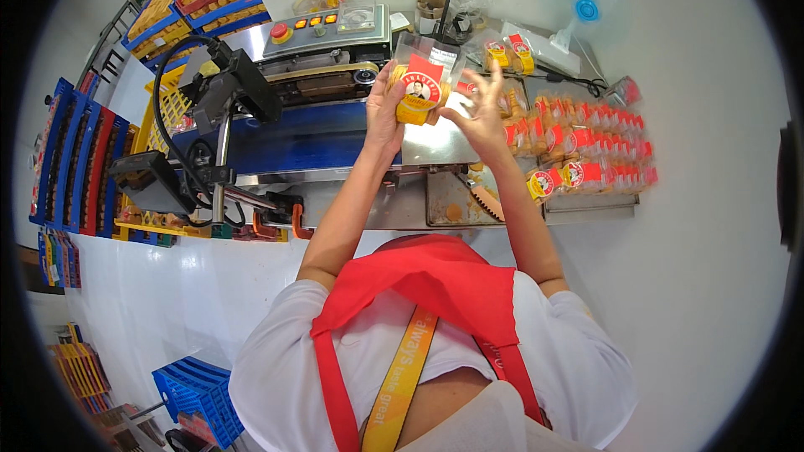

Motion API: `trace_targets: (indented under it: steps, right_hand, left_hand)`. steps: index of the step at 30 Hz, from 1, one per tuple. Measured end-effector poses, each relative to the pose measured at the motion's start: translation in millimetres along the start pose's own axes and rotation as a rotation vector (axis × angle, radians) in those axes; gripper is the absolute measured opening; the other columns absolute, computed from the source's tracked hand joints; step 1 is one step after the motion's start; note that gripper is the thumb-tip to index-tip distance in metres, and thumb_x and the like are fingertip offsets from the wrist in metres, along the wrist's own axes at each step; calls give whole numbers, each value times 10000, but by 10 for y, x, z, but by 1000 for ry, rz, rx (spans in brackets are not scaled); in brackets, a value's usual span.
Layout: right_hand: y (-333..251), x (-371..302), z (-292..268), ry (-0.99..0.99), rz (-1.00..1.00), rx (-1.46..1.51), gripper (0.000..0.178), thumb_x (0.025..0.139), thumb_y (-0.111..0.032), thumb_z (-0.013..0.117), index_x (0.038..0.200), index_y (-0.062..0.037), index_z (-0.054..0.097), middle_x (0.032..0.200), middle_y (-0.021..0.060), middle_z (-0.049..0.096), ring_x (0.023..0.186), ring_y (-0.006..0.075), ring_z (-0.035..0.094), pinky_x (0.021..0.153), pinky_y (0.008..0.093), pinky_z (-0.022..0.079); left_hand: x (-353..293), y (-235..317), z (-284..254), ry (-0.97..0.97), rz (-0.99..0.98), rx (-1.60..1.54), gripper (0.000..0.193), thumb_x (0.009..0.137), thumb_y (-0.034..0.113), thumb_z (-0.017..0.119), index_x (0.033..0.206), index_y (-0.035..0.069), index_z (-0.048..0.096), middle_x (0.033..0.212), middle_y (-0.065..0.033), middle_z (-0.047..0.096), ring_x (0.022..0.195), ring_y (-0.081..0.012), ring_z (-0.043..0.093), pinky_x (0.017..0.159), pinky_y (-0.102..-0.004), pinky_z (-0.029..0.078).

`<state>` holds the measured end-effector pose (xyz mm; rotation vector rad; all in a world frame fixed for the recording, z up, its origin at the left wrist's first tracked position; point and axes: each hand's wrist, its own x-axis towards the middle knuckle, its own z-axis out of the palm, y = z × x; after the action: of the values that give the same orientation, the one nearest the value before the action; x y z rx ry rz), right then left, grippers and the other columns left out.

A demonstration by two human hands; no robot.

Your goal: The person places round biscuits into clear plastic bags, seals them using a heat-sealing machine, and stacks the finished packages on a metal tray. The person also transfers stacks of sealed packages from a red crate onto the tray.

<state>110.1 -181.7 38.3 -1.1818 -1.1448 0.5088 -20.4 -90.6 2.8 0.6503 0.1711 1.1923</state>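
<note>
My left hand (385,113) is closed on the left side of a clear bag of round, golden baked pieces (421,88) with a red and yellow label. The bag is upright above the metal worktop, its clear top end pointing away from me. Close to its right side is my right hand (484,117), fingers spread and thumb tip by the bag's lower right edge. I cannot tell whether that thumb touches it. Several similar filled bags (578,142) stand in rows to the right of my right hand. Behind it, more labelled bags (509,54) lie on the worktop.
A machine with a control panel (322,31) and blue conveyor belt (293,141) stands left of my hands. Nearer me, a serrated knife (486,199) lies on a metal tray (440,192). A black device on a stand (243,84) rises at left, near stacked crates (79,159).
</note>
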Motion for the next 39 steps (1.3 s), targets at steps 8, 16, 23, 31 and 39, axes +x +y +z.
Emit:
trace_targets:
  steps: [8, 16, 23, 31, 39]
  right_hand:
    - [798, 168, -121, -128, -110, -1, 581, 781, -19, 719, 1126, -54, 252, 1120, 165, 564, 1055, 203, 566, 847, 291, 477]
    - [491, 109, -7, 212, -413, -562, 225, 865, -93, 627, 1035, 35, 554, 1007, 195, 635, 892, 252, 648, 768, 352, 511]
    - [351, 264, 9, 250, -183, -408, 232, 834, -199, 680, 919, 8, 617, 788, 124, 649, 670, 225, 628, 632, 339, 497]
    - [289, 364, -59, 144, -59, -359, 121, 826, -116, 673, 808, -2, 638, 735, 77, 656, 625, 125, 607, 585, 266, 483]
    - [494, 377, -156, 52, 77, -25, 117, 845, -126, 671, 864, -12, 664, 762, 10, 658, 669, 50, 579, 610, 221, 468]
  left_hand:
    - [132, -184, -379, -213, 236, 909, 472, 848, 105, 680, 1238, 23, 426, 1213, -83, 585, 1068, -123, 548, 921, -261, 427]
    - [-52, -51, 114, 82, 455, 1248, 211, 831, 138, 699, 955, -14, 621, 914, -113, 684, 829, -137, 658, 686, -277, 543]
    - [122, 11, 163, 53, 533, 1354, 141, 815, 115, 704, 851, -20, 681, 751, -97, 683, 652, -124, 656, 608, -248, 512]
    - [87, 50, 193, 85, 482, 1234, 104, 785, 78, 723, 837, -12, 718, 727, -79, 696, 617, -82, 626, 578, -228, 490]
    - [139, 49, 53, 77, 254, 1049, 121, 793, 97, 731, 873, 7, 722, 706, -23, 684, 637, -58, 607, 587, -205, 474]
